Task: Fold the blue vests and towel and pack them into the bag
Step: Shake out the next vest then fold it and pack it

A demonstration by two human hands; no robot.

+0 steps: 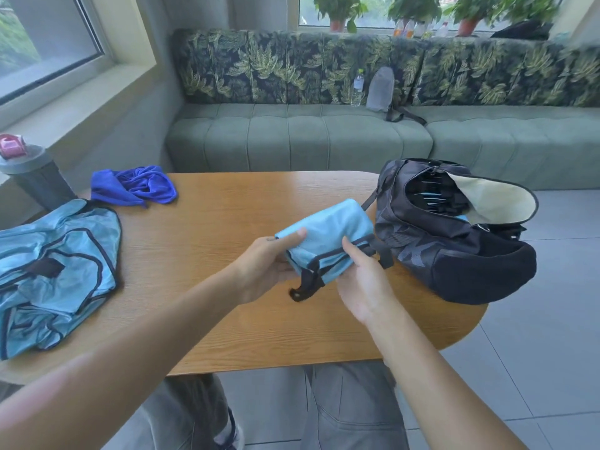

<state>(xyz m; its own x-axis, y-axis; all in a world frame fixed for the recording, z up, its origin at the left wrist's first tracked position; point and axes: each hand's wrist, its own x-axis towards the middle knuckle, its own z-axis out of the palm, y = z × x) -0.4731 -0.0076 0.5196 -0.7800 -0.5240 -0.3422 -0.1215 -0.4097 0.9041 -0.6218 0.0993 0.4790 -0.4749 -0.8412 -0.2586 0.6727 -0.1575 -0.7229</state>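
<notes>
Risk of unfolding: folded vest (324,237) held just left of the open bag (454,228), above the surface (227,254), left hand (269,267) and right hand (363,280) each clamped on one end. Loose black trim dangling, likely to snag on the zip; unfolded vests (55,271) and towel (136,186) well left of the bag.

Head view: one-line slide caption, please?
Both hands hold a folded light-blue vest beside the open black bag; towel awaits.
</notes>
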